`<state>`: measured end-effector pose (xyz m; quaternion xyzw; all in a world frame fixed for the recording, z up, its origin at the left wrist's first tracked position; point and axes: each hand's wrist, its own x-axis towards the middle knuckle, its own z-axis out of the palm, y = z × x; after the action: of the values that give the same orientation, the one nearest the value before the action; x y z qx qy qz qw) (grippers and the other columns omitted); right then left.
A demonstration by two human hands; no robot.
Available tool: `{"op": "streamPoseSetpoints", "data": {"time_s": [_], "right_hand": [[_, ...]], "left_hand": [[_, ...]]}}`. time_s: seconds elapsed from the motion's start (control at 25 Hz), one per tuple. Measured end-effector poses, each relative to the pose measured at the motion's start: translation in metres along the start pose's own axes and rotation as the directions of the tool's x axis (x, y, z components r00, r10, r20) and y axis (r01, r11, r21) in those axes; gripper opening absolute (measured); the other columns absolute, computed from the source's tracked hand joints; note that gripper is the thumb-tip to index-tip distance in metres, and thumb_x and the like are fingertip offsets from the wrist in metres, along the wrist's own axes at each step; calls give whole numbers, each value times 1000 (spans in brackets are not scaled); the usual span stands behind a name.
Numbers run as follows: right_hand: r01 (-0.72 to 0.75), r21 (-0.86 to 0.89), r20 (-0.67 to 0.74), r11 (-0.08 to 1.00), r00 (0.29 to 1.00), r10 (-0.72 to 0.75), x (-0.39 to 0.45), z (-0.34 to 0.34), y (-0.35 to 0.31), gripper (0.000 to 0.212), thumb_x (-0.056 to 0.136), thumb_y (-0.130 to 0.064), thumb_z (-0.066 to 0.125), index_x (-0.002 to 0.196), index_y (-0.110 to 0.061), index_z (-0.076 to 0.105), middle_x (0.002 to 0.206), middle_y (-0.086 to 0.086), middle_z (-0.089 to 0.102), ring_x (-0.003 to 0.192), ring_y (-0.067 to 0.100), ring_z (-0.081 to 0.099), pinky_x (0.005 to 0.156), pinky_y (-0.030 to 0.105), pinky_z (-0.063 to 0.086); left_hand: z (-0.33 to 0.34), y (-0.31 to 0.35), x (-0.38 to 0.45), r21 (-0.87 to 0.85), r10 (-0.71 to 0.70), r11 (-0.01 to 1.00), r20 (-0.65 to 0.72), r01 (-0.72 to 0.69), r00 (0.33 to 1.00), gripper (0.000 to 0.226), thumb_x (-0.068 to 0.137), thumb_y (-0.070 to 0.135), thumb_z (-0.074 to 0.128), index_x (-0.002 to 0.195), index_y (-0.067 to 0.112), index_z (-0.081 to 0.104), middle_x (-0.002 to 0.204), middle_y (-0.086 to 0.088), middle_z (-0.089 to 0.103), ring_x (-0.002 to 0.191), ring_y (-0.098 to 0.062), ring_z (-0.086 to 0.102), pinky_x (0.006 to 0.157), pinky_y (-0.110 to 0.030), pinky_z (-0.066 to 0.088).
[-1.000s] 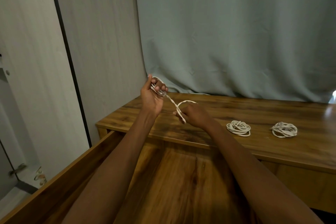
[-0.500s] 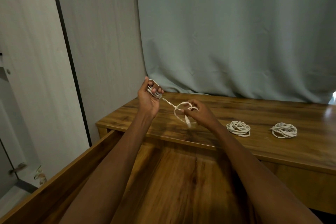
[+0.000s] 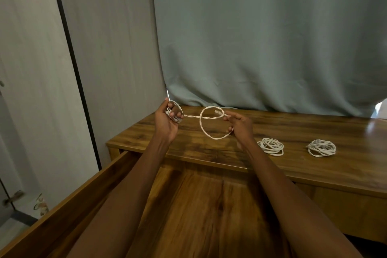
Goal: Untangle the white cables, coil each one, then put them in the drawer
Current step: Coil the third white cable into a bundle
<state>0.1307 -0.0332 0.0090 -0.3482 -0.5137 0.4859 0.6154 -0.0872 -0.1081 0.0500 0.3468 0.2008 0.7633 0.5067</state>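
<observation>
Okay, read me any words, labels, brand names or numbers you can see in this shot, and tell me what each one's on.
None: no readable text shows anywhere.
The white cable in the hands, the two coiled cables, the wooden desk and the curtain are unmarked.
The patterned object by the floor, lower left, is too blurred to tell.

My left hand (image 3: pixel 167 120) covers most of the small cable coil (image 3: pixel 175 113) in its fingers; the turns cannot be counted. The open drawer (image 3: pixel 69 211) runs off the bottom edge, the bench (image 3: pixel 345 132) off the right. The cable's plug (image 3: pixel 218 112) is too small to identify.
</observation>
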Motion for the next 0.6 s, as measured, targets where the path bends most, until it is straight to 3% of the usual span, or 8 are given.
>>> {"op": "streamPoseSetpoints", "data": {"time_s": [0.08, 0.16, 0.28, 0.36, 0.4, 0.48, 0.6], "right_hand": [[-65, 168, -138, 984, 986, 89, 6, 2, 2, 28, 95, 10, 47, 104, -5, 69, 84, 11, 64, 45, 11, 49, 43, 25, 49], [-119, 206, -232, 971, 958, 167, 15, 3, 6, 32, 95, 11, 41, 97, -5, 68, 84, 12, 61, 47, 13, 53, 46, 27, 52], [-194, 50, -277, 980, 940, 200, 25, 1, 17, 31, 95, 4, 45, 101, -4, 75, 83, 7, 68, 50, 20, 62, 52, 32, 56], [-130, -245, -262, 961, 963, 64, 26, -4, 22, 28, 92, -4, 51, 94, -10, 79, 81, 7, 73, 62, 28, 70, 67, 44, 61], [-61, -452, -223, 890, 974, -47, 25, -8, 24, 26, 91, -8, 53, 89, -11, 79, 83, 11, 75, 71, 33, 72, 74, 46, 60], [10, -769, -104, 639, 985, -140, 23, -18, 26, 27, 93, -16, 53, 89, -4, 77, 93, 19, 75, 86, 36, 70, 74, 37, 54], [4, -906, 25, 423, 999, 45, 22, -28, 27, 29, 97, -24, 49, 95, -4, 70, 104, 19, 71, 94, 35, 65, 72, 32, 43]], "left_hand": [[-1, -1, -5, -2, -53, 999, 94, 53, 994, 45, 102, 27, 39, 57, 21, 44, 38, 6, 32, 40, -12, 35, 46, -27, 33], [-3, -3, -10, 1, -113, 993, 210, 116, 971, 46, 100, 24, 38, 54, 22, 41, 35, 7, 28, 36, -12, 31, 42, -26, 28], [-6, -6, -16, -10, -208, 974, 372, 228, 905, 45, 97, 23, 41, 52, 22, 39, 32, 7, 28, 34, -12, 25, 41, -27, 23], [-7, -5, -20, 5, -277, 950, 467, 311, 840, 46, 95, 23, 45, 50, 23, 37, 31, 7, 25, 32, -13, 20, 39, -25, 20], [-8, -2, -22, 16, -305, 938, 511, 345, 804, 46, 94, 22, 48, 50, 24, 35, 31, 7, 23, 32, -13, 19, 38, -24, 19], [-11, 3, -24, 41, -335, 926, 549, 376, 765, 48, 91, 21, 55, 50, 25, 32, 32, 8, 21, 30, -13, 19, 38, -24, 16], [-17, 6, -22, 45, -331, 934, 485, 355, 810, 46, 90, 21, 56, 49, 24, 35, 32, 7, 25, 31, -13, 21, 39, -26, 17]]}}
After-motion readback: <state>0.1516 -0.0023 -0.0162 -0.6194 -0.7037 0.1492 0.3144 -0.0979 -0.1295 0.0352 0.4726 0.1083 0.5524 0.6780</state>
